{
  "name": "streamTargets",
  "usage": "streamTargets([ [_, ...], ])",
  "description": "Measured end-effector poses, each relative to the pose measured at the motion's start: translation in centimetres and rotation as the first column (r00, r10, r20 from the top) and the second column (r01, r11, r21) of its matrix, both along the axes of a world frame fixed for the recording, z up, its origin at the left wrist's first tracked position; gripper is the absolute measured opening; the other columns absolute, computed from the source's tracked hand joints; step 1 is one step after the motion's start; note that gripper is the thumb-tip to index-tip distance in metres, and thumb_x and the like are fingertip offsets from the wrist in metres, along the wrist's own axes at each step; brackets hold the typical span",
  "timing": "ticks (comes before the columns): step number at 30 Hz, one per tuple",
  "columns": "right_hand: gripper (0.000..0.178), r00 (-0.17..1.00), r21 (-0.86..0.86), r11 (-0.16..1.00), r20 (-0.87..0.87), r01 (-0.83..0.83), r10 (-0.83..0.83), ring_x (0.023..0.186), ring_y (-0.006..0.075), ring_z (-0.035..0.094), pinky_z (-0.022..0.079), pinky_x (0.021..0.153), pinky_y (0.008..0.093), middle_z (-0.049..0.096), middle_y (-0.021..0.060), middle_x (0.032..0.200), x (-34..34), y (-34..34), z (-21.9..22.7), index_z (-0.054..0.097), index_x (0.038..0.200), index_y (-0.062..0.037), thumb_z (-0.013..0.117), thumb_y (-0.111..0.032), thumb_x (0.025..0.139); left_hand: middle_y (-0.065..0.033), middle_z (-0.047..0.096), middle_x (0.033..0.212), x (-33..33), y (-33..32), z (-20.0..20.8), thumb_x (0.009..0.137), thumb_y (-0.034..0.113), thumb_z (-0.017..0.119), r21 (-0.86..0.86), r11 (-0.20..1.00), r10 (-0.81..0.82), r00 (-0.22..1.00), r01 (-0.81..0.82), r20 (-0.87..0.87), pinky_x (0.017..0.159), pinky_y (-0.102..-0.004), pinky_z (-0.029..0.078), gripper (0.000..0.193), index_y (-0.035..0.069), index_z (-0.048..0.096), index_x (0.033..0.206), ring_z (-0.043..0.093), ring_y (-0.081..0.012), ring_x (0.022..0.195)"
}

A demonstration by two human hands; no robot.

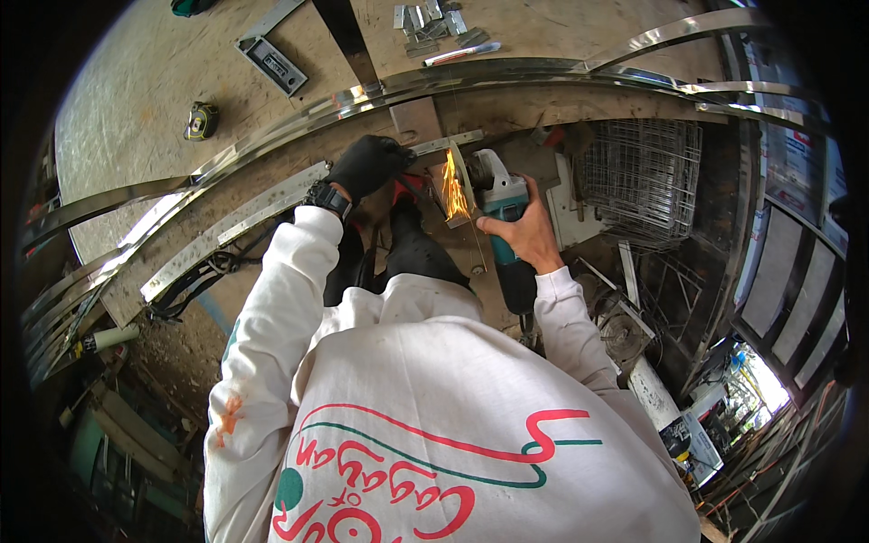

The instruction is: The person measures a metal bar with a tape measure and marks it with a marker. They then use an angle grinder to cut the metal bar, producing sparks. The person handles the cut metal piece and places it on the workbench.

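While sparks [453, 188] fly at centre, right hand [525, 233] wraps the teal angle grinder [501, 195] bare | gloved left hand [369, 165] clamps the flat steel strip [445, 143] just left of the disc | risk: a kickback or slipping strip could drive the disc into those nearby fingers; sparks may burn the bare hand or white sleeve [566, 317].

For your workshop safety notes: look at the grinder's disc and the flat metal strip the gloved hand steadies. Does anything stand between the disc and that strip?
Nothing visible does. The angle grinder, gripped by the bare right hand, has its disc at the metal strip, with sparks flying there. The gloved left hand rests beside the sparks, not between disc and strip.
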State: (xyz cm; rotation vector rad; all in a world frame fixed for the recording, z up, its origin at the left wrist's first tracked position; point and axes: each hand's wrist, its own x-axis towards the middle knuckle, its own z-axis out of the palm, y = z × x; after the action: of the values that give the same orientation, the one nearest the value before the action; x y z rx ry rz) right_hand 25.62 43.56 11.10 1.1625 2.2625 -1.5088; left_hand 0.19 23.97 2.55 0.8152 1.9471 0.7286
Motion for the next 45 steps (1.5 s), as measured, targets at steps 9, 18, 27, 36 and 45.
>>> streamTargets([
  [9, 0.104, 1.000, -0.041, 0.999, -0.010, 0.023, -0.024, 0.119, 0.0322, 0.067, 0.051, 0.105, 0.0382, 0.068, 0.0244, 0.128, 0.2, -0.2, -0.3, 0.043, 0.147, 0.0050, 0.095, -0.035, 0.067, -0.0183, 0.075, 0.089, 0.0, -0.2, -0.3, 0.096, 0.036, 0.069, 0.017, 0.999, 0.029, 0.998, -0.030, 0.051, 0.081, -0.0422, 0.055, 0.033, 0.005, 0.079, 0.100, 0.071, -0.0363, 0.084],
  [18, 0.099, 0.999, -0.102, 0.994, -0.036, 0.037, -0.041, 0.116, 0.0286, 0.068, 0.051, 0.103, 0.0376, 0.069, 0.0197, 0.126, -0.1, 0.4, -0.6, 0.044, 0.147, 0.0027, 0.096, -0.031, 0.069, -0.0174, 0.075, 0.089, -0.1, -0.3, 0.1, 0.098, 0.041, 0.067, 0.085, 0.996, -0.015, 1.000, 0.013, 0.015, 0.079, -0.0440, 0.056, 0.036, 0.007, 0.079, 0.098, 0.072, -0.0380, 0.086],
  [27, 0.096, 0.996, -0.142, 0.989, -0.084, 0.030, -0.042, 0.111, 0.0265, 0.068, 0.052, 0.101, 0.0370, 0.070, 0.0181, 0.122, -0.9, 1.1, -0.8, 0.046, 0.144, 0.0030, 0.095, -0.030, 0.069, -0.0201, 0.076, 0.091, 0.0, -0.6, -1.9, 0.096, 0.044, 0.068, 0.082, 0.997, 0.009, 1.000, -0.010, 0.011, 0.082, -0.0470, 0.056, 0.039, 0.007, 0.080, 0.101, 0.071, -0.0429, 0.089],
  [36, 0.096, 0.995, -0.131, 0.990, -0.077, 0.046, -0.056, 0.113, 0.0279, 0.068, 0.051, 0.103, 0.0378, 0.070, 0.0191, 0.123, -0.1, 0.6, -1.6, 0.045, 0.145, 0.0019, 0.095, -0.029, 0.069, -0.0190, 0.076, 0.091, -0.1, -0.1, -1.0, 0.096, 0.039, 0.069, 0.029, 1.000, 0.006, 1.000, -0.007, 0.019, 0.082, -0.0452, 0.056, 0.035, 0.006, 0.080, 0.102, 0.071, -0.0396, 0.087],
  [45, 0.097, 0.998, -0.106, 0.994, -0.055, 0.005, -0.011, 0.116, 0.0271, 0.066, 0.050, 0.106, 0.0367, 0.068, 0.0191, 0.128, 0.5, 0.7, -1.8, 0.044, 0.146, 0.0015, 0.095, -0.029, 0.069, -0.0191, 0.076, 0.090, -0.1, -0.2, -1.0, 0.096, 0.040, 0.068, 0.027, 0.999, 0.032, 0.997, -0.034, 0.073, 0.080, -0.0463, 0.056, 0.036, 0.006, 0.080, 0.099, 0.072, -0.0408, 0.086],
])
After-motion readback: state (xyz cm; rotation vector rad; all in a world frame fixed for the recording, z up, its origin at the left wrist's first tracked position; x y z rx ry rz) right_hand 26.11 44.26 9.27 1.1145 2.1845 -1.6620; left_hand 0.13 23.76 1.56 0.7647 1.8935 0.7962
